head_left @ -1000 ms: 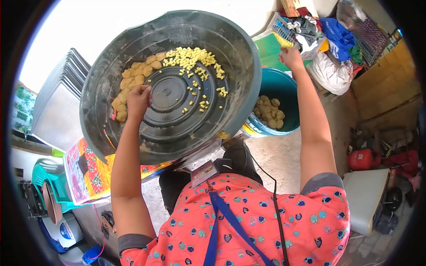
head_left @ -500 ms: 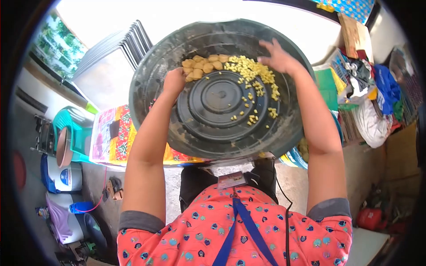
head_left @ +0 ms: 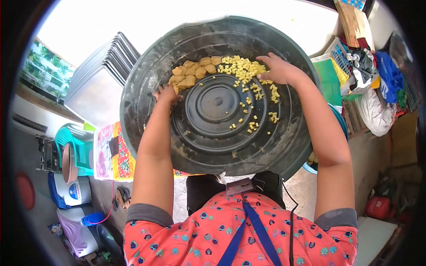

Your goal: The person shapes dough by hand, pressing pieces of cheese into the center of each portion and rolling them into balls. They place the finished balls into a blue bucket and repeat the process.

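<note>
A large round dark basin (head_left: 208,153), dusted pale in places, fills the middle of the view. Inside it, along the far left curve, smooth tan-brown dough balls (head_left: 188,71) lie packed together. My left hand (head_left: 167,94) is at the near end of this cluster, its fingers apart and touching or almost touching the lowest ball. To the right of the balls, small pale-yellow cut pieces (head_left: 243,68) are heaped, with several scattered towards the basin's near right. Over the right edge of this heap, my right hand (head_left: 278,70) is spread and holds nothing.
Thin metal trays (head_left: 102,75) stand stacked at the left behind the basin. A patterned cloth (head_left: 120,153) covers the table beneath. Teal plastic chairs (head_left: 80,150) are at far left. A crate of cloths (head_left: 355,66) and a white sack (head_left: 375,117) sit at the right.
My left hand has gone from closed fingers to spread ones, slightly lower beside the dough balls. My right hand stays over the yellow pieces. The basin appears nearer and a little left in view.
</note>
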{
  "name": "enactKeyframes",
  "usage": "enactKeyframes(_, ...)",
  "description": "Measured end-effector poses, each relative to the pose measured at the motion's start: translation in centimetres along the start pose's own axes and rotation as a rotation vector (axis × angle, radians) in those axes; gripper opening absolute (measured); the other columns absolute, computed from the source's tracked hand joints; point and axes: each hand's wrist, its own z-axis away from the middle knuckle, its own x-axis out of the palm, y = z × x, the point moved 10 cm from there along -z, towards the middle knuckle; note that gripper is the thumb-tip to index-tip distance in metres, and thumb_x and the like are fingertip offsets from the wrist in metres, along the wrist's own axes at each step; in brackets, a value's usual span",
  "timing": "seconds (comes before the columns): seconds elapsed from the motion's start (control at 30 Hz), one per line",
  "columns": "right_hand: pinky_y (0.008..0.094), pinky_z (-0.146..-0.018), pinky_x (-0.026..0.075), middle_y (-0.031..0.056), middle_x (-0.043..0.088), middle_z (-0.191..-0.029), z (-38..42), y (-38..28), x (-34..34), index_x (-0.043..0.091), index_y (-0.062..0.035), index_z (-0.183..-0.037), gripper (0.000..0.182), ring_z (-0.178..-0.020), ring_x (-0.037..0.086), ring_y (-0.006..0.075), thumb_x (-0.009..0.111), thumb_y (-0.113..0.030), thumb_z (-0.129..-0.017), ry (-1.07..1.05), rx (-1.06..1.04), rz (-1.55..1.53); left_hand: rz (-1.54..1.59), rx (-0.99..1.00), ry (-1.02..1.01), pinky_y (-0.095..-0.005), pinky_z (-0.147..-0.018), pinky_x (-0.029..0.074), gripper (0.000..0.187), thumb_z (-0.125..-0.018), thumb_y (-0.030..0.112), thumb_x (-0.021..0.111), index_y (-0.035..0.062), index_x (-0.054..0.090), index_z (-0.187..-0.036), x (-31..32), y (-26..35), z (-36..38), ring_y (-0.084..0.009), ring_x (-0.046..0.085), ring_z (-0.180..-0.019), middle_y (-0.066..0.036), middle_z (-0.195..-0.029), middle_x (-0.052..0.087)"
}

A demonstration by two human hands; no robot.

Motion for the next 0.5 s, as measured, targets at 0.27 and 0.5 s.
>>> enactKeyframes(0.27, 0.0389, -0.107, 0.028, 0.0220, 0.023, -0.145, 0.9, -1.7, 1.0, 0.035, -0.0151, -0.138, 0.067, -0.134, 0.027, 0.0337, 0.064, -0.035, -0.081, -0.116, -0.023, 0.022, 0.235, -0.034, 0.335, -0.0664, -0.099, 0.020, 0.076, -0.072, 0.044, 0.071, 0.0047, 0.040, -0.129, 1.2, 0.9, -3.0, -0.0356, 0.023, -0.134, -0.016, -0.140, 0.034)
enactKeyframes(0.5, 0.0375, -0.103, 0.034, 0.0177, 0.040, -0.136, 1.0, -2.6, 1.1, 0.040, -0.0090, -0.134, 0.065, -0.125, 0.039, 0.0317, 0.065, -0.035, -0.081, -0.093, -0.109, 0.011, -0.102, 0.270, 0.247, -0.0648, -0.102, 0.017, 0.060, -0.066, 0.036, 0.076, 0.0200, 0.056, -0.119, -2.8, 8.6, -0.4, -0.0337, 0.021, -0.135, -0.006, -0.141, 0.035)
